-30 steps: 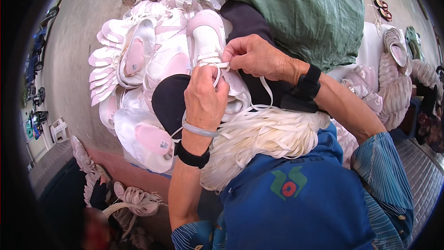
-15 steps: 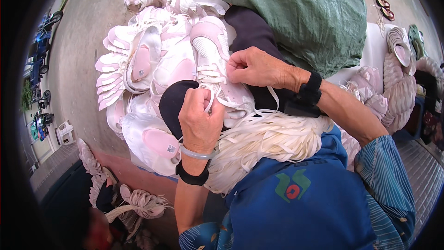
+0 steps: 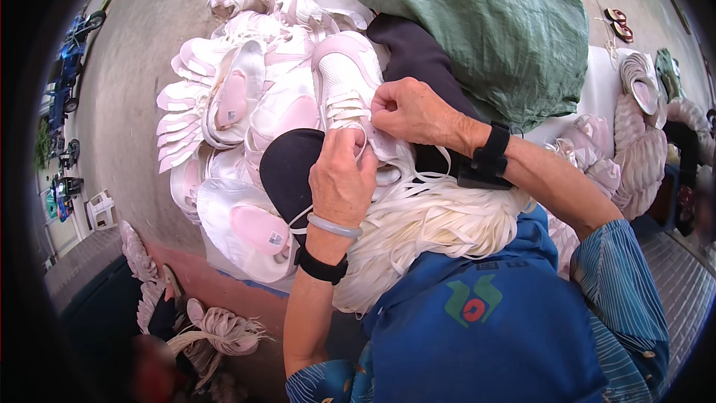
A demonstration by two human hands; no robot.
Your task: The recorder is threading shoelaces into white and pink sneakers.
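Note:
A white and pink shoe upper [image 3: 347, 67] lies in front of me, toe pointing away, with white lace rows across its front. My left hand [image 3: 343, 183] is closed in a pinch on a white shoelace [image 3: 362, 151] at the lower eyelets. At the right edge of the upper, my right hand [image 3: 418, 113] is closed too; its fingertips are turned in and what they hold is hidden. Just below the shoe, a thick bundle of loose white laces [image 3: 432, 227] rests on my lap by the blue apron [image 3: 485, 336]. A black rounded form [image 3: 287, 168] shows beside my left hand.
Stacked white and pink uppers [image 3: 246, 93] heap up on the left. A green woven sack [image 3: 485, 30] bulges at the far right, beside a dark padded piece [image 3: 410, 52]. More uppers [image 3: 641, 142] stand at the right; others [image 3: 224, 328] hang at lower left. Sandals [image 3: 619, 26] lie on the floor.
My left hand has moved up and right, closer to the right hand and over the lower eyelets. The right hand has shifted slightly right, still at the upper's edge. The view has shifted slightly.

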